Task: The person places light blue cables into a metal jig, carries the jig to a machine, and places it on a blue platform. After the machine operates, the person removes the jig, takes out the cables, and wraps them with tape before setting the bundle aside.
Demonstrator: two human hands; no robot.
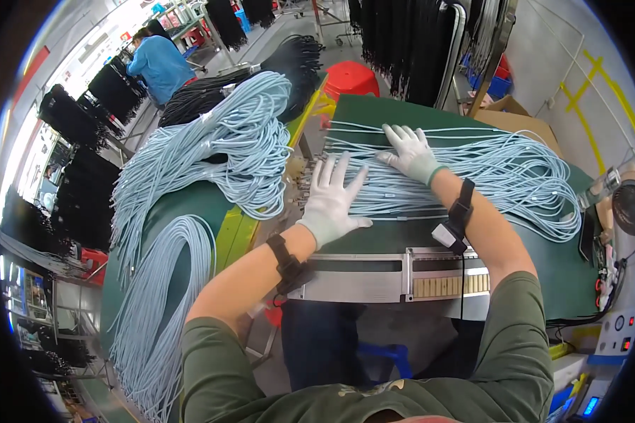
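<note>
Many light blue cables [487,158] lie spread side by side on the green tabletop, their looped ends bunched at the right. My left hand [331,201], in a white glove, rests flat with fingers spread over the cables' left ends. Farther back and to the right, my right hand [410,153], also gloved, lies on the cables with its fingers stretched out. Neither hand is closed round a cable. Small connector ends show just left of my left hand, partly hidden by its fingers.
A tied heap of light blue cables [212,144] covers the table to the left, with a looped bundle [169,303] hanging nearer. Black cables [289,70] lie behind. A metal fixture [353,276] runs along the front edge. A red stool [351,79] and a person in blue [161,67] are beyond.
</note>
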